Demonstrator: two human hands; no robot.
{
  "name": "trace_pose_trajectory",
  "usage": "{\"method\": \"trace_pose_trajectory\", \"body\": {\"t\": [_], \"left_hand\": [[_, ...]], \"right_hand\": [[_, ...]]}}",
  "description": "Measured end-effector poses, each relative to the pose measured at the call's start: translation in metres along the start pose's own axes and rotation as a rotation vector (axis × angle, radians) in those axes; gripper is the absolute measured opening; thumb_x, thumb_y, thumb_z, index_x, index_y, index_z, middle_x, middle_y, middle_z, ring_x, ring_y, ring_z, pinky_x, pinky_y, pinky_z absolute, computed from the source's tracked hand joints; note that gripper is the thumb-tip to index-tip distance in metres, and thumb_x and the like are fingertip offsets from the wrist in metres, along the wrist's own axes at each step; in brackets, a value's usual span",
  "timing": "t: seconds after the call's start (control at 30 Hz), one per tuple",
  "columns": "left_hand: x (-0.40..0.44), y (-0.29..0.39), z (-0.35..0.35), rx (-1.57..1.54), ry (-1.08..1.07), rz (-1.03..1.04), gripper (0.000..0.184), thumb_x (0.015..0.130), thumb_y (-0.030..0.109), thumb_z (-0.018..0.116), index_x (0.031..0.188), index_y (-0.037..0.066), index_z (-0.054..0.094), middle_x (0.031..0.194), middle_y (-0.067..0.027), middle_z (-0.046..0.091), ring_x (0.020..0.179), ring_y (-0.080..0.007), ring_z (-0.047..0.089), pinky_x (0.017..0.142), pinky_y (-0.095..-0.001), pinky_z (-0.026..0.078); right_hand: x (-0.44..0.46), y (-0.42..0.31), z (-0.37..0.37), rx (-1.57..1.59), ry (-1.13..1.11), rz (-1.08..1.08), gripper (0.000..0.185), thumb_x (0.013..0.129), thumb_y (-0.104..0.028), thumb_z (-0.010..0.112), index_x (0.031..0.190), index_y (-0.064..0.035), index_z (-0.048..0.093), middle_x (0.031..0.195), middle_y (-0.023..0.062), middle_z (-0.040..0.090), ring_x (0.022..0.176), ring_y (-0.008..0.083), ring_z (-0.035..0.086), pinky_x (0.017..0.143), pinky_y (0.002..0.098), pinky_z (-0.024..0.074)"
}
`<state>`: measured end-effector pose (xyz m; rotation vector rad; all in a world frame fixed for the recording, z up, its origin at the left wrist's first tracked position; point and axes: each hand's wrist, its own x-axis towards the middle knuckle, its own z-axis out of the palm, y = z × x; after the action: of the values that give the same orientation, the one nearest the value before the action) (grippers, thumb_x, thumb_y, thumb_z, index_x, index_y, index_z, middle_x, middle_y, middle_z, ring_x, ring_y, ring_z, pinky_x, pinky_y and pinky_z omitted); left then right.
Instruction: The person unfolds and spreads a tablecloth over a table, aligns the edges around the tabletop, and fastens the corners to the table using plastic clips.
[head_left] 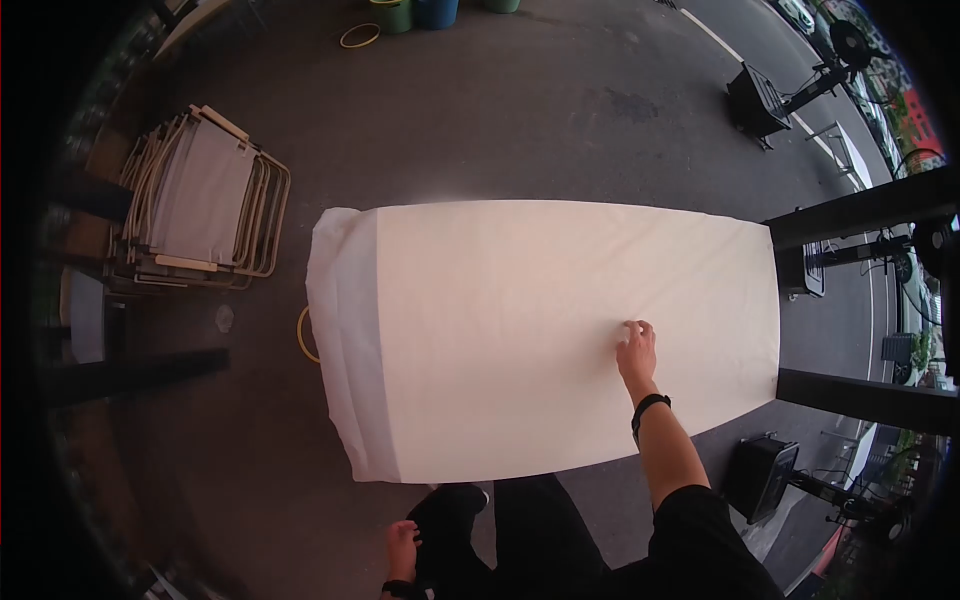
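Note:
A large pale cloth (560, 300) lies flat over a long rectangular surface, with a whiter, wrinkled strip (350, 340) along its left end. My right hand (637, 352) is over the right half of the cloth, fingers bent and a little apart; nothing shows in it. Whether its fingertips touch the cloth is unclear. Down by my left leg, beyond the cloth's near edge, hangs my left hand (403, 545), its fingers curled and small in view; what it holds, if anything, cannot be made out.
Folded frames (265, 210) are stacked at the left. A blue bucket (437, 12) and a green bucket (393, 14) stand at the top, near a yellow ring (360, 36). Dark posts (860, 400) and black boxes (758, 100) are at the right.

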<state>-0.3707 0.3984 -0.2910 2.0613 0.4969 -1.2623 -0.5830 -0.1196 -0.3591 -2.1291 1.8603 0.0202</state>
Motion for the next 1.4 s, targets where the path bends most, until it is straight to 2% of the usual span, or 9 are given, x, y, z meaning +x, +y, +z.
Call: {"method": "trace_pose_trajectory", "body": {"t": [0.17, 0.33, 0.43, 0.6, 0.73, 0.8, 0.93, 1.17, 1.4], "left_hand": [[0.058, 0.016, -0.060, 0.057, -0.121, 0.108, 0.010, 0.094, 0.008, 0.049, 0.099, 0.007, 0.058, 0.096, -0.0053, 0.062, 0.087, -0.0155, 0.062, 0.075, -0.0292, 0.053], [0.138, 0.044, -0.112, 0.223, -0.340, 0.177, 0.012, 0.096, 0.012, 0.052, 0.102, 0.006, 0.059, 0.098, -0.0060, 0.064, 0.089, -0.0153, 0.063, 0.076, -0.0299, 0.053], [0.147, 0.079, -0.178, 0.051, -0.471, 0.180, 0.013, 0.097, 0.010, 0.047, 0.105, 0.004, 0.056, 0.099, -0.0062, 0.064, 0.091, -0.0153, 0.063, 0.080, -0.0290, 0.051], [0.175, 0.056, -0.337, -0.175, -0.257, 0.039, 0.017, 0.095, 0.014, 0.045, 0.104, 0.005, 0.056, 0.096, -0.0095, 0.064, 0.088, -0.0183, 0.064, 0.078, -0.0316, 0.052], [0.202, 0.003, -0.439, -0.023, 0.100, -0.181, 0.017, 0.091, 0.014, 0.044, 0.101, 0.006, 0.057, 0.090, -0.0096, 0.064, 0.082, -0.0202, 0.065, 0.075, -0.0328, 0.052], [0.206, -0.003, -0.460, -0.006, 0.133, -0.219, 0.018, 0.091, 0.014, 0.044, 0.100, 0.006, 0.057, 0.090, -0.0099, 0.064, 0.082, -0.0205, 0.065, 0.074, -0.0329, 0.052], [0.213, 0.034, -0.452, 0.045, 0.115, -0.238, 0.019, 0.092, 0.015, 0.045, 0.102, 0.005, 0.058, 0.091, -0.0106, 0.065, 0.080, -0.0213, 0.065, 0.073, -0.0332, 0.052], [0.215, 0.177, -0.360, 0.135, -0.405, 0.114, 0.020, 0.100, 0.013, 0.041, 0.105, 0.004, 0.058, 0.096, -0.0098, 0.067, 0.085, -0.0174, 0.065, 0.078, -0.0293, 0.052], [0.251, 0.275, -0.329, 0.245, -0.417, 0.095, 0.018, 0.099, 0.012, 0.043, 0.104, 0.004, 0.058, 0.095, -0.0090, 0.067, 0.082, -0.0149, 0.065, 0.075, -0.0279, 0.053]], "right_hand": [[-0.072, -0.030, 0.037, 0.113, 0.113, 0.019, 0.036, 0.079, -0.004, 0.064, 0.114, -0.0106, 0.057, 0.124, 0.0129, 0.048, 0.112, 0.0327, 0.052, 0.089, 0.0398, 0.0486], [-0.176, -0.130, 0.058, 0.206, 0.099, -0.005, 0.037, 0.080, -0.005, 0.065, 0.115, -0.0083, 0.055, 0.121, 0.0152, 0.048, 0.106, 0.0342, 0.055, 0.088, 0.0398, 0.0491], [-0.242, -0.180, 0.087, 0.206, 0.038, 0.013, 0.036, 0.080, -0.005, 0.065, 0.115, -0.0071, 0.055, 0.119, 0.0160, 0.047, 0.104, 0.0335, 0.056, 0.086, 0.0393, 0.0496], [-0.282, -0.272, 0.140, 0.250, -0.065, 0.118, 0.034, 0.080, -0.008, 0.062, 0.113, -0.0071, 0.054, 0.117, 0.0159, 0.046, 0.100, 0.0341, 0.057, 0.081, 0.0410, 0.0491], [-0.285, -0.303, 0.162, 0.200, 0.101, 0.226, 0.038, 0.078, -0.008, 0.059, 0.115, -0.0071, 0.051, 0.125, 0.0185, 0.042, 0.102, 0.0371, 0.056, 0.085, 0.0439, 0.0479], [-0.283, -0.309, 0.156, 0.195, 0.063, 0.277, 0.039, 0.078, -0.008, 0.059, 0.115, -0.0069, 0.051, 0.126, 0.0196, 0.041, 0.103, 0.0381, 0.056, 0.086, 0.0443, 0.0478], [-0.279, -0.311, 0.150, 0.197, 0.010, 0.303, 0.040, 0.077, -0.006, 0.058, 0.116, -0.0064, 0.051, 0.127, 0.0216, 0.041, 0.103, 0.0399, 0.055, 0.087, 0.0445, 0.0475], [-0.280, -0.319, 0.155, 0.270, 0.101, 0.340, 0.037, 0.076, -0.003, 0.055, 0.112, -0.0012, 0.053, 0.126, 0.0239, 0.043, 0.103, 0.0411, 0.054, 0.088, 0.0443, 0.0463], [-0.280, -0.328, 0.158, 0.258, 0.139, 0.392, 0.038, 0.075, 0.000, 0.054, 0.112, 0.0007, 0.051, 0.127, 0.0272, 0.042, 0.112, 0.0449, 0.048, 0.093, 0.0459, 0.0431]]}}
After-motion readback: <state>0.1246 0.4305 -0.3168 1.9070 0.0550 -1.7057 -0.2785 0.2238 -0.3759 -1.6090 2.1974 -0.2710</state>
